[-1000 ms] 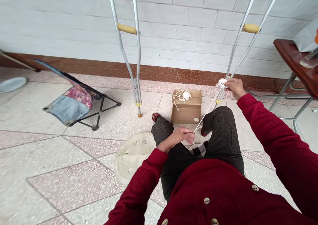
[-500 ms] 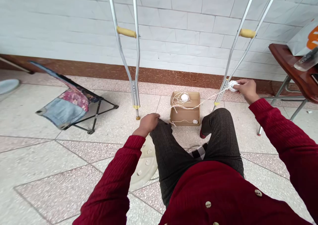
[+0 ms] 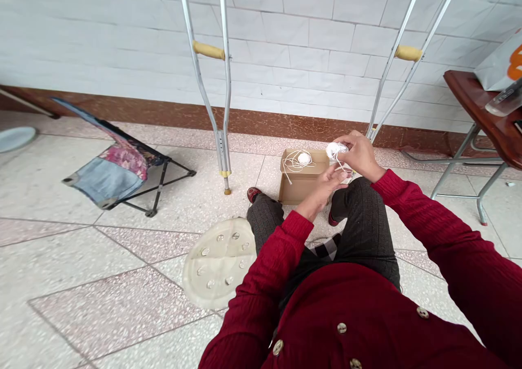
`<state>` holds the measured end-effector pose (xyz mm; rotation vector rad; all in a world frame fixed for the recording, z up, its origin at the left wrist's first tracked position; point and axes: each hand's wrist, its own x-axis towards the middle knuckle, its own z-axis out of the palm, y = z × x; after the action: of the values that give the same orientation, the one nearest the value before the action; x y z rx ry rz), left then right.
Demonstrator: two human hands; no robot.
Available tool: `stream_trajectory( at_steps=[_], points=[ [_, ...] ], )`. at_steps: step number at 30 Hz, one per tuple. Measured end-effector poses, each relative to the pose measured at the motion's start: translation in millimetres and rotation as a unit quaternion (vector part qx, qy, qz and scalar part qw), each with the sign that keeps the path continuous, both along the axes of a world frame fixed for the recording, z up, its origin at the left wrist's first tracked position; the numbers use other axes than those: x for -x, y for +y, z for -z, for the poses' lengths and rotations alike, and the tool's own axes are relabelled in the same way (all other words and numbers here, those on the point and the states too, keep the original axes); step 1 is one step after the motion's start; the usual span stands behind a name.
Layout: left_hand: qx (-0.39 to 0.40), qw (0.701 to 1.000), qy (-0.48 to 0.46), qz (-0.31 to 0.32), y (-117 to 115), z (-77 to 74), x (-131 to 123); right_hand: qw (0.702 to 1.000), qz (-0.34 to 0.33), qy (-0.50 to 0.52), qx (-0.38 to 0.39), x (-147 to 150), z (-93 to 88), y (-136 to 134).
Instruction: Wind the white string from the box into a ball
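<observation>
My right hand (image 3: 359,154) is closed around a small white ball of string (image 3: 336,150), held above my knees. My left hand (image 3: 329,181) sits just below it, fingers curled, pinching the white string that runs down from the ball. Behind both hands an open cardboard box (image 3: 299,188) stands on the floor with another white ball (image 3: 304,158) and loose string inside. I am seated, in a red cardigan and dark trousers.
Two metal crutches (image 3: 222,102) (image 3: 397,54) lean against the white tiled wall. A folded camp stool (image 3: 122,168) lies at the left. A round cream plastic lid (image 3: 218,263) rests on the floor by my left leg. A brown table (image 3: 485,108) stands at the right.
My right hand has drawn the ball in from the far right to the middle. My left hand has come up from my left knee to meet it.
</observation>
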<state>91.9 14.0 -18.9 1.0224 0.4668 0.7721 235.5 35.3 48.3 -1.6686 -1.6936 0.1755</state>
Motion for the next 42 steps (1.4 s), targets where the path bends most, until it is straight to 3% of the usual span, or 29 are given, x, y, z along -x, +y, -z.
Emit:
stream_trajectory(
  at_steps=[3, 6, 9, 13, 19, 22, 24, 26, 28, 29, 31, 34, 37, 39, 42],
  points=[
    [0.017, 0.996, -0.040, 0.082, -18, -3.1, 6, 0.999, -0.011, -0.038, -0.011, 0, 4.6, 5],
    [0.007, 0.990, -0.016, 0.137, -29, -1.5, 33, 0.998, 0.009, -0.054, -0.009, -16, 13.8, 14],
    [-0.025, 0.987, 0.060, 0.145, -32, 3.6, 74, 0.997, 0.065, -0.046, 0.013, -48, 20.0, 24],
    [-0.091, 0.958, 0.211, 0.173, -19, 10.2, 133, 0.987, 0.155, -0.039, 0.032, -98, 19.5, 28],
    [-0.139, 0.915, 0.378, 0.024, 38, 2.5, 204, 0.979, 0.183, -0.079, 0.037, -147, 7.5, 9],
    [-0.156, 0.882, 0.445, -0.005, 66, -1.0, 227, 0.974, 0.200, -0.101, 0.029, -157, -2.1, -5],
    [-0.185, 0.842, 0.506, -0.027, 81, 2.9, 239, 0.971, 0.215, -0.101, 0.021, -159, -8.9, -13],
    [-0.220, 0.783, 0.577, -0.071, 93, 12.6, 245, 0.971, 0.221, -0.092, 0.006, -154, -14.9, -19],
    [-0.246, 0.731, 0.628, -0.108, 100, 25.8, 239, 0.976, 0.199, -0.083, -0.011, -140, -19.4, -23],
    [-0.253, 0.720, 0.636, -0.119, 102, 32.1, 231, 0.981, 0.177, -0.081, -0.019, -129, -20.9, -24],
    [-0.264, 0.732, 0.615, -0.126, 101, 41.1, 202, 0.989, 0.122, -0.083, -0.029, -103, -22.0, -25],
    [-0.267, 0.834, 0.471, -0.110, 84, 38.5, 136, 0.995, 0.054, -0.084, -0.024, -61, -18.6, -24],
    [-0.221, 0.932, 0.276, -0.086, 54, 18.7, 66, 0.996, 0.008, -0.084, -0.013, -29, -11.2, -22],
    [-0.172, 0.967, 0.176, -0.065, 33, 4.1, 31, 0.997, -0.010, -0.077, -0.006, -16, -6.4, -22],
    [-0.124, 0.987, 0.094, -0.045, 6, -9.2, 6, 0.997, -0.030, -0.067, 0.002, -7, -1.1, -23]
  ],
)
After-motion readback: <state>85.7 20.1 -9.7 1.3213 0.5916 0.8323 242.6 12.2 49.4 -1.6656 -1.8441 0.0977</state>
